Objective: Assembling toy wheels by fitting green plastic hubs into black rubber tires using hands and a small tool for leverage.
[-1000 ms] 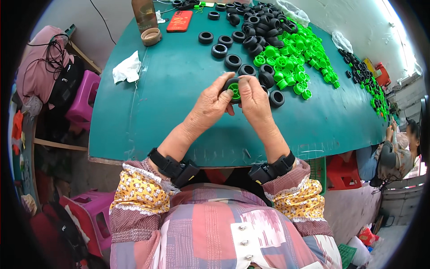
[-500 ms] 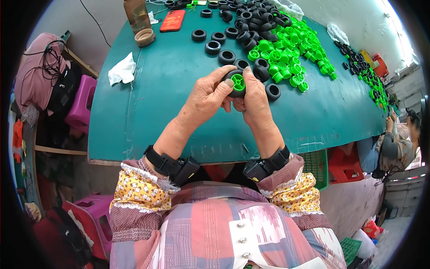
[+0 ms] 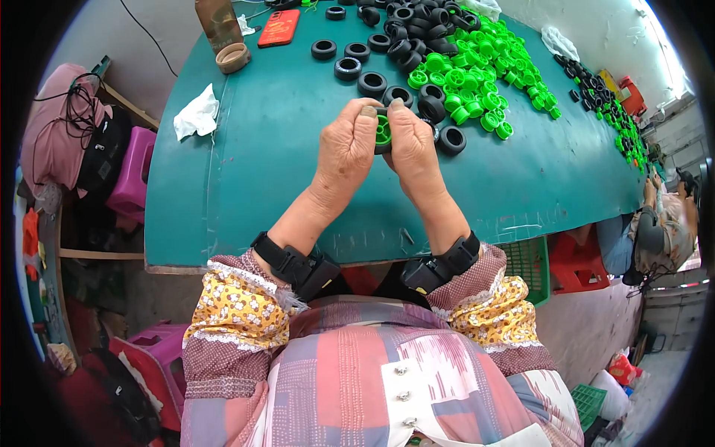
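Between both hands, over the near side of the table, is a toy wheel (image 3: pixel 383 132): a green spoked hub with a black tyre around it. My left hand (image 3: pixel 347 146) grips its left side, thumb on the top edge. On the other side my right hand (image 3: pixel 414 143) is closed on it, thumb also at the top. The hands cover much of the tyre. Just beyond them lie several loose black tyres (image 3: pixel 348 69), with one tyre (image 3: pixel 452 140) right of my right hand. A heap of green hubs (image 3: pixel 477 71) sits farther right.
On the green table (image 3: pixel 253 194) are a crumpled white tissue (image 3: pixel 196 113), a brown bottle (image 3: pixel 218 24), its cap-like ring (image 3: pixel 232 57) and a red phone (image 3: pixel 279 27). More black tyres (image 3: pixel 424 30) are heaped at the back. Another person (image 3: pixel 665 231) sits at the far right.
Both thumbs have moved to the wheel's upper edge, and the hands now cover more of it. The wheel has turned so its green face shows narrower.
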A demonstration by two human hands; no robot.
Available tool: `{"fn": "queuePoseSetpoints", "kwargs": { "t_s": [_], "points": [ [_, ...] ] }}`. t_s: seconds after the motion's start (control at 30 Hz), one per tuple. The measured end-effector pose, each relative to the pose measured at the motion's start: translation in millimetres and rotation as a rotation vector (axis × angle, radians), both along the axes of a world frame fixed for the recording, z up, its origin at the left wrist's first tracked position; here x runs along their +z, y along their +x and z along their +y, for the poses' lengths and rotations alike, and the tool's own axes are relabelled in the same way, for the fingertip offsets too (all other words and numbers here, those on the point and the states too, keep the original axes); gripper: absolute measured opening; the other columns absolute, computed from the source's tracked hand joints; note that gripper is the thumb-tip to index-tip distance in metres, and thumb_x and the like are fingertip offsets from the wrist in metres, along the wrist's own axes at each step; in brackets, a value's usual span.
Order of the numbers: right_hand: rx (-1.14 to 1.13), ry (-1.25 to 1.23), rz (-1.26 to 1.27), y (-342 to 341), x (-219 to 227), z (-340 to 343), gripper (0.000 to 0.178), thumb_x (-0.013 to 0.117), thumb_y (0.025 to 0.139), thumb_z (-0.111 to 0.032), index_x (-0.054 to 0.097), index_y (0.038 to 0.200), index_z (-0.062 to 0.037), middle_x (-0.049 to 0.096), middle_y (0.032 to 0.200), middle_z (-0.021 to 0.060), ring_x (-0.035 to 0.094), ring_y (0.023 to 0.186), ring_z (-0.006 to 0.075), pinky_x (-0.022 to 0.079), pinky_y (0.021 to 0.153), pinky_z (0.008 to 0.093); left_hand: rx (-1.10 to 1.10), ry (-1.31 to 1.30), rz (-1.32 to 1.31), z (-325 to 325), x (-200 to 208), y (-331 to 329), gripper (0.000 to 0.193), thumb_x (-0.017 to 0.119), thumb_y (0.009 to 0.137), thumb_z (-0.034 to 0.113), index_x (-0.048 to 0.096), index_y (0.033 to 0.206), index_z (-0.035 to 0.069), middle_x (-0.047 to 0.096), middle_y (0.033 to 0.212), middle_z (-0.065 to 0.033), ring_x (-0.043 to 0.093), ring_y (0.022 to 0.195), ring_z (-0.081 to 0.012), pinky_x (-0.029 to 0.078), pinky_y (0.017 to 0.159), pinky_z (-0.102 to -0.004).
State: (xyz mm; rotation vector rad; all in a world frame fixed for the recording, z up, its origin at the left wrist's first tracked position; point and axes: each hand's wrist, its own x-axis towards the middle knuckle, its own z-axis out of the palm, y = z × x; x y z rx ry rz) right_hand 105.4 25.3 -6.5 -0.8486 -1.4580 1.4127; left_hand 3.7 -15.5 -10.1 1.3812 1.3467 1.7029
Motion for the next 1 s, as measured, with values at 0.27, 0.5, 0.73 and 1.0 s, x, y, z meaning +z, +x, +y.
{"fn": "queuePoseSetpoints", "kwargs": {
  "t_s": [0.27, 0.5, 0.73, 1.0],
  "points": [
    [0.037, -0.099, 0.112, 3, -3, -3, 0.039, 0.038, 0.093, -0.037, 0.055, 0.082, -0.0045, 0.044, 0.057, -0.0038, 0.038, 0.047, 0.0029, 0.028, 0.039, 0.0185, 0.04, 0.058, -0.124, 10, -5, 6, 0.025, 0.042, 0.091, 0.022, 0.056, 0.092, 0.002, 0.057, 0.069, -0.0035, 0.05, 0.058, -0.0083, 0.041, 0.051, -0.023],
    [0.192, -0.032, -0.123, 30, -8, 20, 0.038, 0.047, 0.089, -0.039, 0.057, 0.084, -0.0034, 0.049, 0.059, 0.0, 0.044, 0.049, 0.0053, 0.035, 0.043, 0.0189, -0.208, -0.233, -0.1, 4, -1, -17, 0.029, 0.05, 0.088, 0.023, 0.053, 0.102, -0.002, 0.059, 0.078, -0.0052, 0.054, 0.059, -0.0088, 0.041, 0.049, -0.0181],
    [0.158, -0.165, -0.054, 25, -2, 20, 0.042, 0.043, 0.09, -0.042, 0.056, 0.079, -0.0033, 0.051, 0.061, 0.0006, 0.047, 0.051, 0.007, 0.038, 0.044, 0.0198, -0.257, -0.335, -0.56, 6, 3, -21, 0.031, 0.055, 0.083, 0.015, 0.049, 0.101, -0.009, 0.06, 0.084, -0.0127, 0.062, 0.067, -0.0167, 0.05, 0.061, -0.0232],
    [0.148, -0.04, -0.135, 14, -3, 17, 0.039, 0.042, 0.091, -0.041, 0.054, 0.078, -0.0057, 0.049, 0.058, 0.0004, 0.045, 0.05, 0.0066, 0.038, 0.045, 0.0199, -0.382, -0.376, -0.256, 7, 3, -32, 0.028, 0.054, 0.085, 0.018, 0.052, 0.104, -0.003, 0.061, 0.083, -0.0103, 0.061, 0.066, -0.0142, 0.048, 0.058, -0.0209]
  ]
}}
